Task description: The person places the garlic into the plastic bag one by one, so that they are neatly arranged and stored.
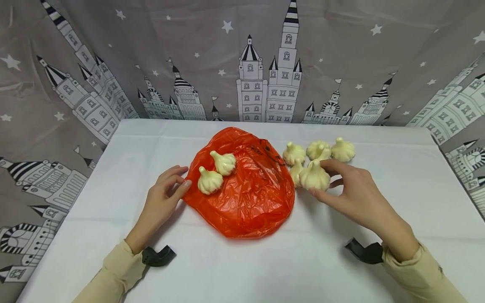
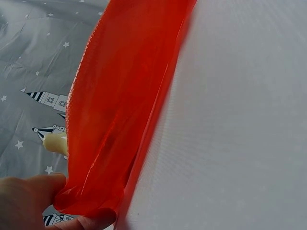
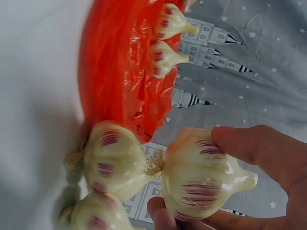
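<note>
A red plastic bag (image 1: 250, 198) lies spread on the white table, with two garlic bulbs (image 1: 210, 181) on its left part. My left hand (image 1: 161, 204) pinches the bag's left edge between thumb and finger; the left wrist view shows the red film (image 2: 110, 120) caught there. In my right hand (image 1: 360, 198) is another garlic bulb (image 1: 315, 176), gripped by thumb and fingers beside the bag's right edge. The right wrist view shows this bulb (image 3: 196, 175) with purple streaks and a tuft of dry roots. Behind it sit several more garlic bulbs (image 1: 294, 153), one partly hidden.
The white tabletop (image 1: 265, 269) runs up to a grey cloth backdrop (image 1: 204, 38) printed with castles and stars. Black wrist mounts (image 1: 158, 256) stick out from both sleeves. The farthest right bulb (image 1: 342, 150) stands near the table's back edge.
</note>
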The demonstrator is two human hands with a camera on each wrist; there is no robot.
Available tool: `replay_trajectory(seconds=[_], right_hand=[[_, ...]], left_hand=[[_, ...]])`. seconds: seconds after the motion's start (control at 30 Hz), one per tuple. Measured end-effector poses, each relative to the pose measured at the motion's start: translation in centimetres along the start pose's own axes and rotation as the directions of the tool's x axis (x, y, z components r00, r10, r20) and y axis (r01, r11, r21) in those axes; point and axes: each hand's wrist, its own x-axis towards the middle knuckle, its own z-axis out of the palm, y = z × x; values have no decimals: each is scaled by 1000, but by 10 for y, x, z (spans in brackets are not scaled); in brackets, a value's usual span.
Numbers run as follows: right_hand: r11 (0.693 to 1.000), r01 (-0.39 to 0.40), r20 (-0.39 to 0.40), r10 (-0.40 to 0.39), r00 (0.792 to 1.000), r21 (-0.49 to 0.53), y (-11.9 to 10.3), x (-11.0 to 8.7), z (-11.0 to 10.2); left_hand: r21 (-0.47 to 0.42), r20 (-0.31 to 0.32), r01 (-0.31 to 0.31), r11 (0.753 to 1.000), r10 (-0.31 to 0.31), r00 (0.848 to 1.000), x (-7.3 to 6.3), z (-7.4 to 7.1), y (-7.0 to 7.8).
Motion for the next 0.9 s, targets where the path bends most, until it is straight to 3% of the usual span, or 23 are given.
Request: replay_trajectory(seconds=[0.43, 0.9], right_hand=[[993, -13, 24, 11, 1000, 116, -21, 42, 10], [984, -51, 28, 47, 998, 173, -45, 97, 33]], left_hand=[[7, -4, -17, 1000, 17, 1000, -1, 1, 0], [8, 2, -6, 1000, 6, 1000, -1, 2, 0]])
